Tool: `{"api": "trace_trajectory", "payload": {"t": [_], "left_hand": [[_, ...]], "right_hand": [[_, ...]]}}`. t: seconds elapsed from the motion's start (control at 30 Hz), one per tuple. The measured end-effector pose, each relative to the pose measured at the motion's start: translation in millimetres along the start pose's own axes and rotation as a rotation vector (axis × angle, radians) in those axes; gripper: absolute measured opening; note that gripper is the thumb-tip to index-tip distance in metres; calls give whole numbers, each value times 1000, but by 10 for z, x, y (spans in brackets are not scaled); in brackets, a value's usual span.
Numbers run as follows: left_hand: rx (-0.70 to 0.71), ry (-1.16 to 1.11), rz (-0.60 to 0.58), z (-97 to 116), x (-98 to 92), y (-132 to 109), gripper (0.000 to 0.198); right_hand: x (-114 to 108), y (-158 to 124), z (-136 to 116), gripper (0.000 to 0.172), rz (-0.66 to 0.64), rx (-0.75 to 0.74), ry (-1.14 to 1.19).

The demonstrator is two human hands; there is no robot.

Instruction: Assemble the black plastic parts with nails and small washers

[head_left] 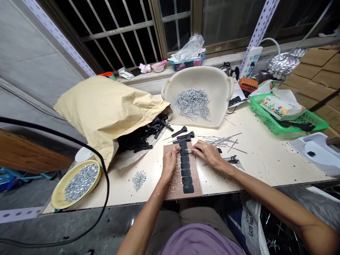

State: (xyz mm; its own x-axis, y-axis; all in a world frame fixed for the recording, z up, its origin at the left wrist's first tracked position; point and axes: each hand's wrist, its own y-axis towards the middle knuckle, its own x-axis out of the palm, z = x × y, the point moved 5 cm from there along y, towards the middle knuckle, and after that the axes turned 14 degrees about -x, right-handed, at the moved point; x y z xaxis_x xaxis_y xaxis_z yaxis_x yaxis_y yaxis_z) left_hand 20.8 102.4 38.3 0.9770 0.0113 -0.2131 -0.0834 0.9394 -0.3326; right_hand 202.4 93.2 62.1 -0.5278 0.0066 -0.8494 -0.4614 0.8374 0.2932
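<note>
My right hand (207,153) pinches a thin metal pin (188,149), whose free end points left over the brown board (195,182). My left hand (170,161) rests at the board's left edge, thumb and fingers pressed together near the pin's tip; what they hold is too small to make out. Down the board runs a column of black rounded pads (186,172). Just beyond it lie black plastic pieces with pins sticking out (183,136). A small heap of shiny metal bits (139,180) is left of my left hand. Loose long pins (223,141) lie beyond my right hand.
A paper sack (111,106) spills black plastic parts (140,140) at the left. A white basin (170,106) holds many pins. A yellow bowl (57,193) of metal bits stands front left, a green basket (287,129) right. A black cable (106,177) hangs across the left foreground.
</note>
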Motion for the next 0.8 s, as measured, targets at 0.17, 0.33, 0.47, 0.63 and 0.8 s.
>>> {"api": "trace_trajectory", "payload": {"t": [0.17,0.33,0.47,0.63,0.8], "left_hand": [[283,284,130,71,-68,-53,32],[477,615,248,138,17,-93,27],[551,705,236,157,91,-78,26],[571,764,208,139,139,-42,26],[587,805,181,143,161,-22,27]], "right_hand": [[30,92,83,29,-62,-38,-86],[49,191,76,30,-81,-98,-168],[66,221,75,31,-76,-108,-179],[74,228,91,32,-77,-108,-167],[73,277,105,32,-99,-111,-188]]}}
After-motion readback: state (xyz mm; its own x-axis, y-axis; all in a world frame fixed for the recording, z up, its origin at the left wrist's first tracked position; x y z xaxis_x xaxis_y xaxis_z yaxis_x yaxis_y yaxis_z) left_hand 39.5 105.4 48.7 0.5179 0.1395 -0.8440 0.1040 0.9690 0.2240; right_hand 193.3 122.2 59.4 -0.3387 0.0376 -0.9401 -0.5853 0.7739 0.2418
